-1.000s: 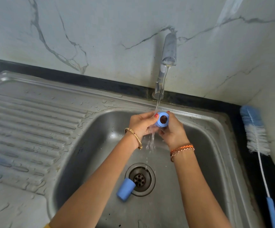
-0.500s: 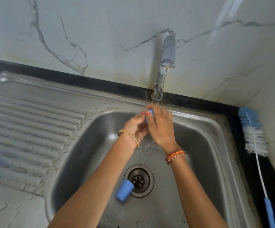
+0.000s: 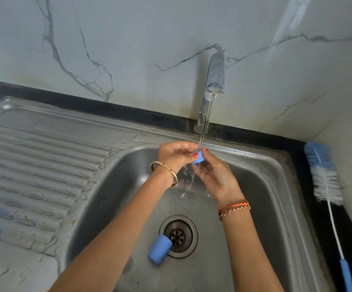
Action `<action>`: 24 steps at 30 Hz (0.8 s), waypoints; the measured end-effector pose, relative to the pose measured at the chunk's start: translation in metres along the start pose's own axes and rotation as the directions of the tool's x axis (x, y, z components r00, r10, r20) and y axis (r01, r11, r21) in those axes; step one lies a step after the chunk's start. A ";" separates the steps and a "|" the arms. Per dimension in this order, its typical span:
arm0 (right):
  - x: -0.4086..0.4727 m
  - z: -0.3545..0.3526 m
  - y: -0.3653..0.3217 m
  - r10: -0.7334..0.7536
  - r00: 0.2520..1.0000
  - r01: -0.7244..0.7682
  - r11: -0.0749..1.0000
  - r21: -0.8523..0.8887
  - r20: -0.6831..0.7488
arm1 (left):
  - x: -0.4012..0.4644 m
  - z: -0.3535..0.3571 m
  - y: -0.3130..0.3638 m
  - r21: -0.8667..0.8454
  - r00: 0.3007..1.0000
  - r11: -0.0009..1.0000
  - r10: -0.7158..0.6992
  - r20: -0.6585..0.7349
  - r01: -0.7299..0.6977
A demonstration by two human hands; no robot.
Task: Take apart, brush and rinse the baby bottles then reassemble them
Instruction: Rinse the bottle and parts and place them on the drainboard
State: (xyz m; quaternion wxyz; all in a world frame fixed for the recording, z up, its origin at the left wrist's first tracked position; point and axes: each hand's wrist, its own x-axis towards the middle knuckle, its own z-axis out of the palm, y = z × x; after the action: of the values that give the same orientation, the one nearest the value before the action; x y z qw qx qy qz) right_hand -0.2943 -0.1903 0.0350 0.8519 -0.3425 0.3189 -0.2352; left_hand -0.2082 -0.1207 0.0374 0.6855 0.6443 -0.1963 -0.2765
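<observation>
**Rinsing a bottle collar under the running tap**

The left hand (image 3: 176, 153) pinches the small blue collar (image 3: 199, 158) between thumb and fingertips; the right hand (image 3: 215, 178) lies beneath it, fingers loosely extended, and whether it grips the part cannot be told. The stream from the tap (image 3: 214, 74) strikes the collar above the sink (image 3: 261, 186). A blue cap (image 3: 159, 252) lies beside the drain (image 3: 178, 236); the bottle brush (image 3: 323, 175) rests on the counter. Good practice probably means rotating the collar so water reaches its inner threads, holding firmly, since it is wet.
</observation>
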 end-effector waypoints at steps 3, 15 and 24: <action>0.001 0.005 -0.003 -0.023 0.999 0.023 1.000 0.010 0.033 | 0.001 -0.001 -0.001 -0.036 0.995 0.997 -0.066 -0.074 0.064; -0.002 0.000 -0.001 -0.022 0.981 -0.084 0.845 0.528 0.192 | -0.005 0.006 0.014 0.202 0.982 0.963 0.165 0.091 -0.180; 0.008 0.018 -0.016 -0.050 0.988 0.108 0.904 -0.413 0.148 | -0.004 -0.007 0.010 -0.179 0.973 0.959 -0.229 -0.016 0.222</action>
State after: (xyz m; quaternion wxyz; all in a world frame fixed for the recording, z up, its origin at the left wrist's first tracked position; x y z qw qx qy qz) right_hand -0.2785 -0.1977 0.0538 0.7674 -0.5454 0.2899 -0.1718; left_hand -0.2058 -0.1127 0.0467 0.7072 0.6044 -0.0838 -0.3570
